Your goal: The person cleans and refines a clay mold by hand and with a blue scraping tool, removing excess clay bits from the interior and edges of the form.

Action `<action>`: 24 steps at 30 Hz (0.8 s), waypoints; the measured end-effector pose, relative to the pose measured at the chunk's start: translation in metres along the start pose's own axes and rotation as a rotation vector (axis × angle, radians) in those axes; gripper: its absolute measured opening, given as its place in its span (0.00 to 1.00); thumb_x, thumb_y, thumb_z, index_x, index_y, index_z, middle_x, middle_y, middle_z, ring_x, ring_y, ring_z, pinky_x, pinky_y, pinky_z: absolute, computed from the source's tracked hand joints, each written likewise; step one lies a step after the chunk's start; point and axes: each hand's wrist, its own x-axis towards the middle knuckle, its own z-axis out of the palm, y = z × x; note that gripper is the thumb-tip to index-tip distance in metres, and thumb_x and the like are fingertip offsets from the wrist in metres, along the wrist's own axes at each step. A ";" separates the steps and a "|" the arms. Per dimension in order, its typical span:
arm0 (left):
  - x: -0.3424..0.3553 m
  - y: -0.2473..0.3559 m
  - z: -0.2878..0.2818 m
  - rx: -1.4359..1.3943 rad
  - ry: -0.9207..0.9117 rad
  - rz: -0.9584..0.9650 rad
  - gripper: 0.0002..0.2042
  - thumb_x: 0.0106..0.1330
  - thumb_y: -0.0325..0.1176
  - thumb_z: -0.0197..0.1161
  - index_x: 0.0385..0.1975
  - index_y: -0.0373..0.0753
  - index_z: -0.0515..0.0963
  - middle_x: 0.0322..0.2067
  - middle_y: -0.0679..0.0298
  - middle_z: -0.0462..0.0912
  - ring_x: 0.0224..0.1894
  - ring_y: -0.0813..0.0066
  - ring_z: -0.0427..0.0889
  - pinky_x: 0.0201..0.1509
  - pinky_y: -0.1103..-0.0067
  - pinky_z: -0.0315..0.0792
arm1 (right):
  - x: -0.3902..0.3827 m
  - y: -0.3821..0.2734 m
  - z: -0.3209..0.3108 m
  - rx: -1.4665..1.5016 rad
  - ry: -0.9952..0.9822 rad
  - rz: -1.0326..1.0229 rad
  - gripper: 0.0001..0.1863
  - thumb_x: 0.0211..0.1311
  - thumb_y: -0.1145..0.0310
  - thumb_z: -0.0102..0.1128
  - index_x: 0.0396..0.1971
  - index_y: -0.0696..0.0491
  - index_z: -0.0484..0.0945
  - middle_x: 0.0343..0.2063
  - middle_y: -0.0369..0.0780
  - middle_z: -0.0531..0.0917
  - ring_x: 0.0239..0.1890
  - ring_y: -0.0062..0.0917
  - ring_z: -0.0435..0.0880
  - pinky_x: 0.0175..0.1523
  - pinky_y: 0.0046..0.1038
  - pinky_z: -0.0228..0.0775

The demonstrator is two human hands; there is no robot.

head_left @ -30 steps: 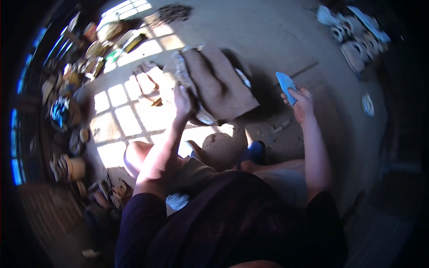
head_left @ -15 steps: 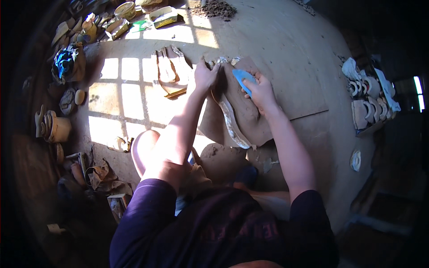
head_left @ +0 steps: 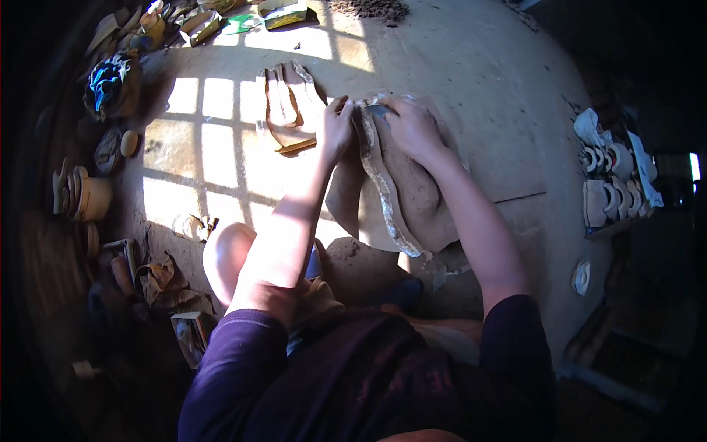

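A large brown clay slab (head_left: 416, 195) with a rough pale edge leans in front of me on the dusty floor (head_left: 471, 66). My left hand (head_left: 337, 127) grips the slab's upper left edge with curled fingers. Right beside it, my right hand (head_left: 414, 130) presses on the slab's top, closed over a small blue tool (head_left: 374, 112) of which only a tip shows. The two hands almost touch. My knee (head_left: 224, 254) is below the left arm.
Cut clay strips (head_left: 286, 110) lie just left of the hands in a sunlit patch. Clay pots (head_left: 82, 195) and a blue cloth bundle (head_left: 109, 77) line the left. White moulded pieces (head_left: 611, 180) sit on a board at right. A dirt pile (head_left: 368, 9) lies far ahead.
My right hand swung in from the right with the blue tool and now rests on the slab's top. The slab came down from its raised position. Both hands have closed in together.
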 end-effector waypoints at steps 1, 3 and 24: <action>-0.005 0.001 0.011 -0.012 -0.019 -0.013 0.17 0.79 0.36 0.60 0.55 0.27 0.82 0.42 0.60 0.88 0.45 0.76 0.83 0.50 0.79 0.77 | 0.005 0.014 0.001 -0.077 0.019 -0.097 0.15 0.66 0.71 0.58 0.49 0.51 0.88 0.48 0.50 0.86 0.50 0.49 0.85 0.56 0.46 0.77; -0.013 0.001 0.011 0.070 -0.194 -0.224 0.18 0.79 0.35 0.60 0.59 0.27 0.80 0.45 0.60 0.88 0.47 0.79 0.83 0.53 0.82 0.76 | 0.015 0.025 0.003 -0.141 -0.018 -0.078 0.15 0.67 0.71 0.57 0.49 0.50 0.88 0.47 0.49 0.86 0.51 0.48 0.85 0.56 0.45 0.77; -0.012 0.001 0.017 0.111 -0.326 -0.059 0.21 0.75 0.28 0.65 0.65 0.28 0.77 0.55 0.55 0.87 0.55 0.74 0.84 0.62 0.77 0.76 | -0.046 0.024 -0.001 -0.163 -0.313 -0.062 0.14 0.64 0.74 0.58 0.46 0.54 0.87 0.44 0.48 0.85 0.50 0.48 0.84 0.57 0.45 0.76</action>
